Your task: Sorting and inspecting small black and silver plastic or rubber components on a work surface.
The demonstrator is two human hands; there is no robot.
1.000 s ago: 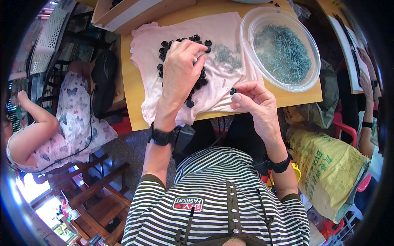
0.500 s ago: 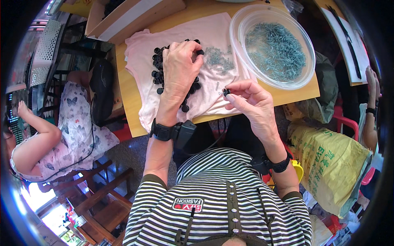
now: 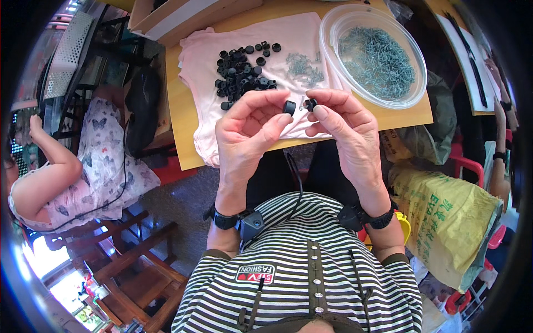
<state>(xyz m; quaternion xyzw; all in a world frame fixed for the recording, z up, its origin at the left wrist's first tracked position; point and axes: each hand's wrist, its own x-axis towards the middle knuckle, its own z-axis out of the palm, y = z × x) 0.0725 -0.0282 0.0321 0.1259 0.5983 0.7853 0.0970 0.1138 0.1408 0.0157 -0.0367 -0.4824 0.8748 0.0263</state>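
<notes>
Between thumb and forefinger, my left hand (image 3: 250,123) pinches a round black cap (image 3: 289,107). Facing it, my right hand (image 3: 347,119) pinches a small black piece (image 3: 310,104) with a metal screw (image 3: 302,104) pointing left, toward the cap. A small gap separates the two. Behind my left hand lies a pile of black caps (image 3: 239,75) on a pale pink cloth (image 3: 202,53). Several loose screws (image 3: 304,67) are scattered on the cloth beside the pile.
A round clear plastic tub (image 3: 327,41) of screws stands at the table's right. An open cardboard box (image 3: 191,16) sits at the back left. A yellow sack (image 3: 438,216) stands right of the wooden table (image 3: 186,139). People sit on both sides.
My left hand has come back from the pile with a cap and moved right and nearer, up to my right hand. The right hand still holds its piece, slightly raised.
</notes>
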